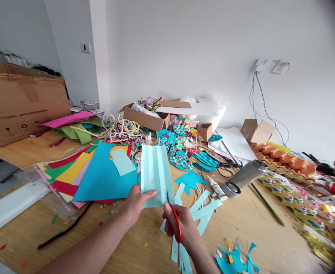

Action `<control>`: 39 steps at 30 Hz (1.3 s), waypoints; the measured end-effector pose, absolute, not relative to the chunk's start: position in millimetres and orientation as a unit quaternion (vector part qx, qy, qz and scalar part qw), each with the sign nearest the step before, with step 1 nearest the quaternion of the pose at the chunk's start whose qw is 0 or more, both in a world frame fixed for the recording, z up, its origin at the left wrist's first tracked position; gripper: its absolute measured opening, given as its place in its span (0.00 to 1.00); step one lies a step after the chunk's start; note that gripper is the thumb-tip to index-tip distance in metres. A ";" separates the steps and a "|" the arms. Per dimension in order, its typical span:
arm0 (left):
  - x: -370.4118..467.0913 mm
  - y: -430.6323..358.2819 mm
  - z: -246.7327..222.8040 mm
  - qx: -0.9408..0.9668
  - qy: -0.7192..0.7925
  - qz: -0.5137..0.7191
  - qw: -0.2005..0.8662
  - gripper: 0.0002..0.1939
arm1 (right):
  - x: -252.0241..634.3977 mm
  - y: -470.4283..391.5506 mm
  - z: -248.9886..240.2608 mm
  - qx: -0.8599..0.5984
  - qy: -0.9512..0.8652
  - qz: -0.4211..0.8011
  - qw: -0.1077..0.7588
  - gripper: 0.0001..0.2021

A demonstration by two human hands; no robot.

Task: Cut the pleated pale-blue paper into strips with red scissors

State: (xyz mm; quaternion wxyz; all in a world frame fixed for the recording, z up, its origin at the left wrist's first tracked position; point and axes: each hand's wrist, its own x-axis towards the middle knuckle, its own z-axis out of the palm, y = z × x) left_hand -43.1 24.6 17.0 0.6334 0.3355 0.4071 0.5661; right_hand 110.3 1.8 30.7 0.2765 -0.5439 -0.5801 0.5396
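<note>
My left hand [137, 201] grips the lower left edge of a pale aqua sheet [153, 171], thumb on its face. The sheet is upright and has several lengthwise creases. My right hand [181, 222] is closed round the red handles of a pair of scissors [177, 224]. The blades meet the sheet's lower edge near its right side, at a narrow strip. Cut pale aqua strips [204, 207] lie on the table beside and below my right hand.
Coloured sheets [107, 179] are stacked at the left, with a large cardboard box [24, 102] behind. Pipe cleaners [121, 129] and fish decorations [181, 152] lie further back. At right are a glue bottle [217, 189], a metal flask [245, 177] and egg trays [287, 160]. Blue scraps [235, 260] lie in front.
</note>
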 end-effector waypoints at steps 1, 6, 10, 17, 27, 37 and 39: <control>-43.3 24.5 17.1 0.334 0.409 0.567 0.633 0.17 | 109.9 1.7 31.2 -0.547 -0.579 0.539 0.274 0.22; -44.0 24.8 17.0 0.332 0.412 0.569 0.629 0.18 | 108.2 1.2 31.9 -0.567 -0.579 0.524 0.263 0.22; -43.6 25.1 16.2 0.336 0.411 0.572 0.626 0.19 | 107.4 1.7 30.1 -0.569 -0.581 0.517 0.266 0.24; -43.6 24.3 15.1 0.343 0.409 0.572 0.623 0.19 | 107.0 3.4 26.8 -0.586 -0.558 0.523 0.269 0.25; -43.1 23.9 15.6 0.349 0.410 0.567 0.624 0.19 | 107.6 2.9 27.9 -0.582 -0.553 0.527 0.279 0.25; -40.9 22.6 17.7 0.341 0.416 0.566 0.624 0.20 | 108.0 3.7 26.2 -0.583 -0.557 0.520 0.282 0.23; -40.5 22.6 17.7 0.339 0.416 0.571 0.622 0.20 | 107.2 3.7 25.8 -0.586 -0.549 0.525 0.283 0.25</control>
